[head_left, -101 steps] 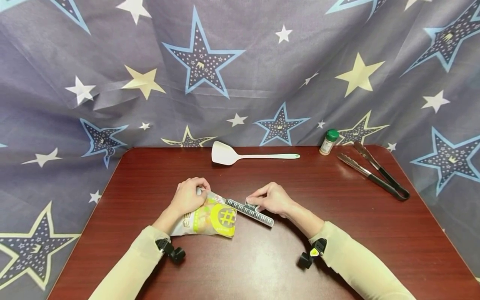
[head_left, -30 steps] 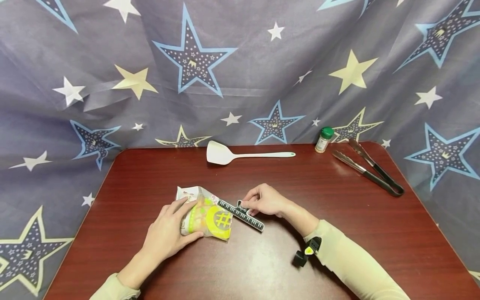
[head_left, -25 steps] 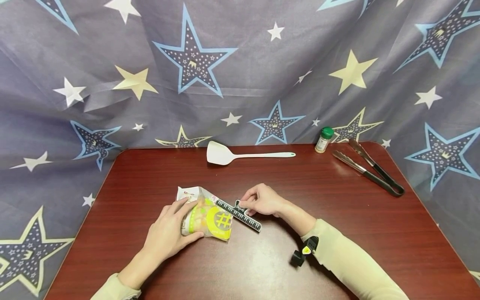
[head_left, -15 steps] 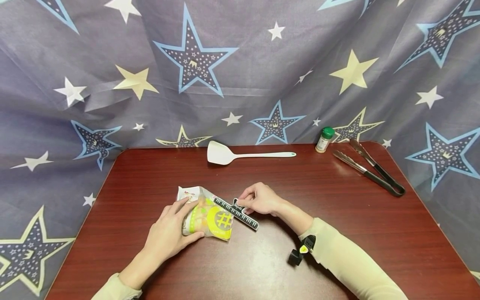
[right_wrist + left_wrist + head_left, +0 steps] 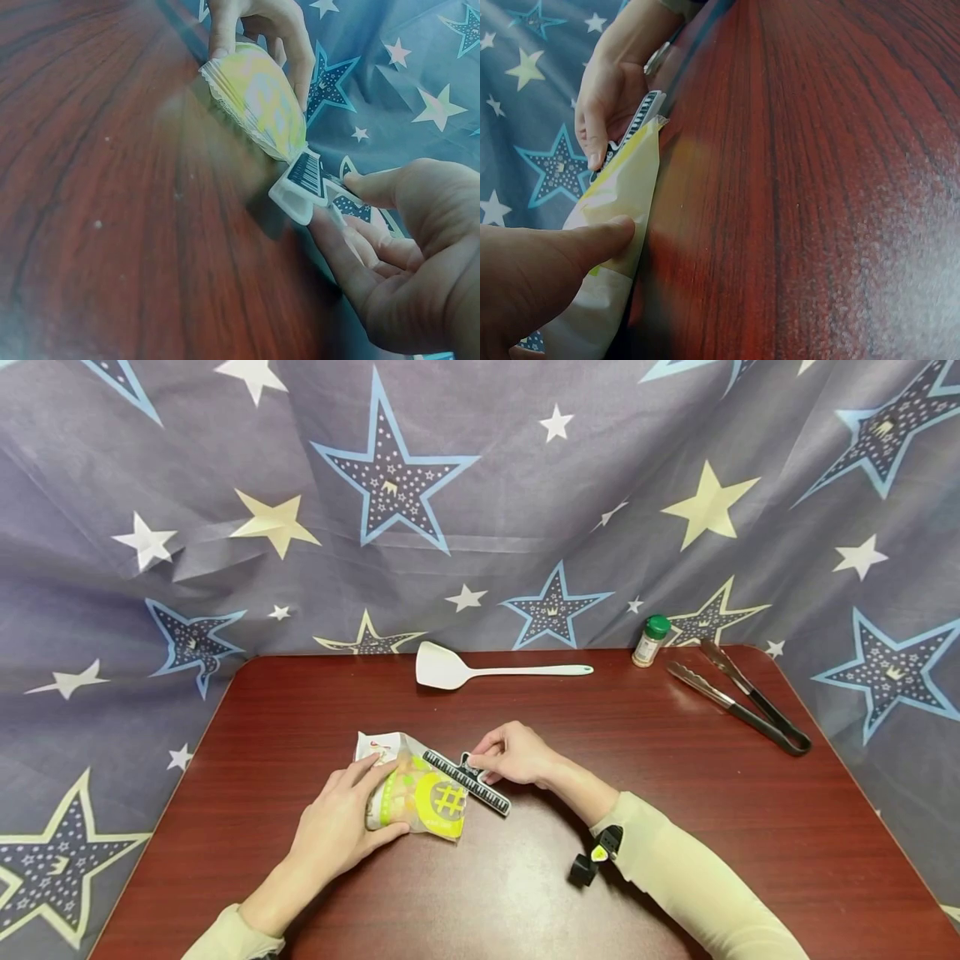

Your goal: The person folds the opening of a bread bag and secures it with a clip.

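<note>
A clear, yellow-and-green printed food bag point(image 5: 408, 789) lies on the table, left of centre. My left hand point(image 5: 337, 814) grips it from the left, fingers over its top and thumb point(image 5: 607, 240) along its near side. With thumb and fingertips, my right hand point(image 5: 517, 753) pinches the handle of a long black-and-white bag clip point(image 5: 491, 799) patterned like piano keys. The clip slants along the bag's right edge, its upper-left part over the bag. In the right wrist view, the clip point(image 5: 306, 176) meets the bag's corner; whether film lies between its jaws is hard to tell.
A white spatula point(image 5: 487, 672) lies along the table's back edge. Behind and to the right stand a green-capped spice jar point(image 5: 651, 642) and metal tongs with black handles point(image 5: 750, 703). A star-patterned cloth point(image 5: 480, 510) hangs behind the table.
My left hand has shifted from the bag's far edge to its left side, showing the white top corner. The right hand has slid the clip leftward, further over the bag's edge.
</note>
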Demonstrator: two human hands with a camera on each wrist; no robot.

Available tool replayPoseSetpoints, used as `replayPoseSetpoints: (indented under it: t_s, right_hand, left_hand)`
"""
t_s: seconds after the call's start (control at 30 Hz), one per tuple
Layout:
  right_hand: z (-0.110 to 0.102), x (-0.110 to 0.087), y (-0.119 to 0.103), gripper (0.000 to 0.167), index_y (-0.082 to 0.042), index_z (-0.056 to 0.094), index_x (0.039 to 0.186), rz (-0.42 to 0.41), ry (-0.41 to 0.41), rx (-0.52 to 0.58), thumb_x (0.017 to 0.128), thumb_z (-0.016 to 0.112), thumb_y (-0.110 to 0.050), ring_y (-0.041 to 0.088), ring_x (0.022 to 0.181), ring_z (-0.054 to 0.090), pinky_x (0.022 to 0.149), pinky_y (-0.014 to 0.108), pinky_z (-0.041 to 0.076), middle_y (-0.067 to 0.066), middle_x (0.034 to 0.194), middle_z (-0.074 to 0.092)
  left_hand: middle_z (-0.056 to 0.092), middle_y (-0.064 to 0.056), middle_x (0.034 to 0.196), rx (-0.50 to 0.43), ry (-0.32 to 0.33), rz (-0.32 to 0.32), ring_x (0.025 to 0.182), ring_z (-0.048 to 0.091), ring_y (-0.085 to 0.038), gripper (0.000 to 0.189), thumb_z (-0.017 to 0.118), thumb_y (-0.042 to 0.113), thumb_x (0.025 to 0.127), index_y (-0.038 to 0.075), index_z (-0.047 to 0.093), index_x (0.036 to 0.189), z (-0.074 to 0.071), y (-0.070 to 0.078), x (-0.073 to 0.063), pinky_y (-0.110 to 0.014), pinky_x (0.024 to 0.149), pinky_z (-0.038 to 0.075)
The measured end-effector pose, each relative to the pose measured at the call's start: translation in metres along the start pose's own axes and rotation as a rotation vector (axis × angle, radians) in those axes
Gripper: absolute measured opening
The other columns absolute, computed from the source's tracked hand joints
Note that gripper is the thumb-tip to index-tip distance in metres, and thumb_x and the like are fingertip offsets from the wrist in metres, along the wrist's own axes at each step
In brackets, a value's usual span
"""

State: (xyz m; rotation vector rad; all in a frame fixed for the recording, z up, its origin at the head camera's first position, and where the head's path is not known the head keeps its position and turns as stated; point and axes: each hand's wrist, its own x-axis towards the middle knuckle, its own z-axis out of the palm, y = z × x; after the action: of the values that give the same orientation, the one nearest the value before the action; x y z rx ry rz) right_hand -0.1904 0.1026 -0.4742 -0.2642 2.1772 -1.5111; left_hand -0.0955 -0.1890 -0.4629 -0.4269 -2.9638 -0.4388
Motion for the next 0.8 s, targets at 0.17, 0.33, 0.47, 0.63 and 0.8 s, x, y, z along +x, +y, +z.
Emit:
replayPoseSetpoints:
  t_s: [0.17, 0.33, 0.47, 0.63, 0.8]
  right_hand:
    - [0.001, 0.003, -0.001, 0.018, 0.002, 0.079, 0.100, 0.000, -0.004, -0.001, 0.095, 0.080, -0.015, 0.011, 0.062, 0.074, 0.066, 0.032, 0.065, 0.007, 0.078, 0.080]
    - [0.002, 0.004, -0.004, 0.018, 0.002, 0.080, 0.100, 0.001, -0.003, -0.017, 0.096, 0.079, -0.016, 0.011, 0.063, 0.075, 0.066, 0.032, 0.065, 0.006, 0.078, 0.080]
    - [0.003, 0.006, -0.008, 0.018, 0.002, 0.080, 0.101, 0.003, -0.004, -0.030, 0.096, 0.079, -0.016, 0.012, 0.065, 0.076, 0.067, 0.032, 0.065, 0.007, 0.081, 0.080]
    - [0.004, 0.009, -0.010, 0.018, 0.001, 0.080, 0.100, 0.003, -0.006, -0.031, 0.096, 0.079, -0.016, 0.012, 0.065, 0.076, 0.067, 0.032, 0.065, 0.008, 0.081, 0.081]
    - [0.005, 0.013, -0.011, 0.019, 0.001, 0.080, 0.100, -0.009, -0.011, -0.036, 0.096, 0.079, -0.018, 0.012, 0.065, 0.076, 0.067, 0.032, 0.065, 0.009, 0.082, 0.081]
  left_hand:
    - [0.059, -0.011, 0.153, 0.004, -0.005, -0.002, 0.127, 0.062, -0.037, 0.090, 0.091, 0.060, 0.073, 0.024, 0.059, 0.150, 0.000, 0.000, 0.000, -0.060, 0.067, 0.060]
    - [0.059, -0.011, 0.152, 0.005, -0.004, 0.002, 0.127, 0.062, -0.037, 0.091, 0.091, 0.059, 0.073, 0.025, 0.059, 0.150, 0.000, -0.001, 0.000, -0.060, 0.067, 0.061]
    - [0.060, -0.011, 0.151, 0.006, 0.004, 0.005, 0.126, 0.063, -0.037, 0.090, 0.092, 0.059, 0.073, 0.026, 0.059, 0.150, 0.000, -0.001, 0.000, -0.059, 0.067, 0.061]
    - [0.060, -0.011, 0.151, 0.002, 0.003, 0.005, 0.126, 0.063, -0.037, 0.091, 0.092, 0.060, 0.073, 0.027, 0.059, 0.150, 0.000, -0.002, 0.000, -0.059, 0.067, 0.061]
    - [0.060, -0.010, 0.152, 0.007, -0.001, 0.007, 0.126, 0.063, -0.036, 0.091, 0.092, 0.060, 0.073, 0.025, 0.059, 0.150, 0.000, -0.002, 0.001, -0.059, 0.067, 0.061]
